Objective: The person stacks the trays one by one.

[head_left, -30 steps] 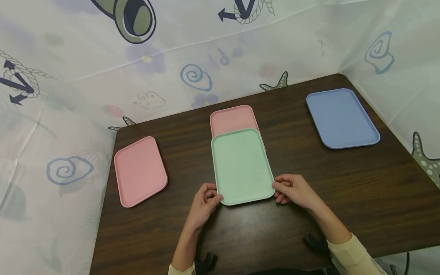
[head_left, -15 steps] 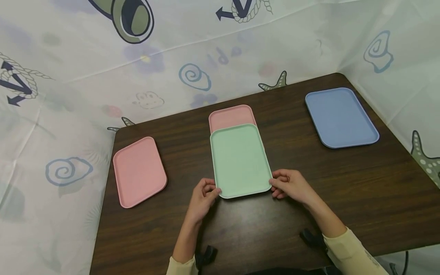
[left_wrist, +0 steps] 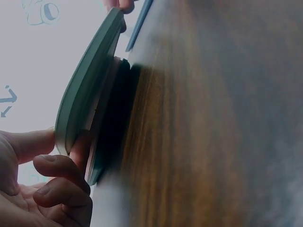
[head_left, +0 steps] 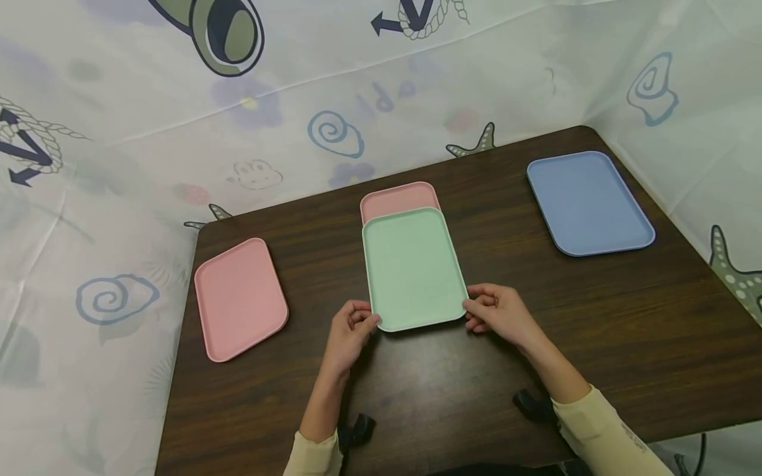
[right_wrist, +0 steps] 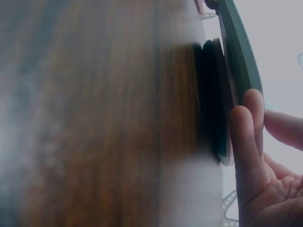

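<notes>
My left hand (head_left: 348, 336) pinches the near left corner of a light green tray (head_left: 415, 268), thumb on top and fingers beneath. At the near right corner my right hand (head_left: 499, 314) pinches the same tray between thumb and fingers. The green tray overlaps a pink tray (head_left: 400, 200), leaving only its far strip visible in the head view. Both wrist views show the green tray's side wall (left_wrist: 83, 85) raised above the lower tray (right_wrist: 222, 101), with a narrow gap between them at the near edge.
Another pink tray (head_left: 241, 301) lies at the left of the dark wooden table (head_left: 595, 330). A blue tray (head_left: 591, 203) lies at the far right. Behind the table hangs a printed fabric wall (head_left: 268, 79), which also runs along both sides.
Both hands have moved the green tray away from the person, so it covers more of the pink tray beneath. The other pink tray and the blue tray stay in place.
</notes>
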The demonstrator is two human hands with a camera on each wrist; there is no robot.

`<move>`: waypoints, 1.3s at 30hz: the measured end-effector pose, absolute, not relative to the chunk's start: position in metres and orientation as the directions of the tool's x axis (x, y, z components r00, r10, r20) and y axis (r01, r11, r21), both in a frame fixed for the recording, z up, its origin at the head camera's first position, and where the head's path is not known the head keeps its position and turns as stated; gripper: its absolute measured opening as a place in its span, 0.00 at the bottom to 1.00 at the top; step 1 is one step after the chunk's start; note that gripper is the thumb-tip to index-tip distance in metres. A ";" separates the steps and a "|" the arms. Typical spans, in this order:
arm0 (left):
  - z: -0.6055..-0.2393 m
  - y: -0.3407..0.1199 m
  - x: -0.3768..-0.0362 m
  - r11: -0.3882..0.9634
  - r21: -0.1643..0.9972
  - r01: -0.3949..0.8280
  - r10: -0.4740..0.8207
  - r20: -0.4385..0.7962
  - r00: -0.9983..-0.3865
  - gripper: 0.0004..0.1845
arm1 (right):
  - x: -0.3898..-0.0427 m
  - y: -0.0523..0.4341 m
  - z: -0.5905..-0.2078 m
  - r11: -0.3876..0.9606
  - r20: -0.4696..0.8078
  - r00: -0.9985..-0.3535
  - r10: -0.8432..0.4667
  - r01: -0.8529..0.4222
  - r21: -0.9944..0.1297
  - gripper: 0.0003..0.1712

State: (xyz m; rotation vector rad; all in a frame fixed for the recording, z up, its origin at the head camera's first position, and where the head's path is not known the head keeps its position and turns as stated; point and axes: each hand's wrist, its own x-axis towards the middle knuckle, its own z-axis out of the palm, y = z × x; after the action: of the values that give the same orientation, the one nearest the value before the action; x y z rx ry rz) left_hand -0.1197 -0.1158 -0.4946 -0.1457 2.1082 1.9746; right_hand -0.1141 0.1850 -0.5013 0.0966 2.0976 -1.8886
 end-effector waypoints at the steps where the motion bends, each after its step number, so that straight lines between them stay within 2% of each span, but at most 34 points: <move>1: -0.491 -0.115 -0.120 0.085 0.967 -0.240 0.096 -0.248 -0.964 0.14 | -0.115 0.184 -0.501 0.125 -0.274 -0.949 -0.154 0.256 -0.959 0.26; 5: -0.482 -0.115 -0.121 0.127 0.965 -0.227 0.092 -0.240 -0.967 0.14 | -0.118 0.183 -0.500 0.120 -0.256 -0.955 -0.152 0.239 -0.963 0.27; 14: -0.508 -0.120 -0.134 0.118 0.974 -0.191 0.065 -0.199 -0.978 0.14 | -0.126 0.181 -0.499 0.113 -0.218 -0.963 -0.159 0.201 -0.973 0.28; 27: -0.507 -0.117 -0.151 0.148 0.974 -0.170 0.044 -0.179 -0.983 0.16 | -0.141 0.180 -0.505 0.094 -0.197 -0.973 -0.124 0.186 -0.978 0.27; 39: -0.475 -0.112 -0.155 0.168 0.969 -0.180 0.056 -0.192 -0.980 0.15 | -0.153 0.176 -0.503 0.098 -0.157 -0.980 -0.121 0.145 -0.984 0.27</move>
State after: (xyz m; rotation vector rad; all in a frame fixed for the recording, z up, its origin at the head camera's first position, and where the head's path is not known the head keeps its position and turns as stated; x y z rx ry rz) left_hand -0.1554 -0.1123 -0.4747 -0.1216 2.2542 1.9117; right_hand -0.1526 0.1760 -0.5033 0.0243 2.1717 -1.9855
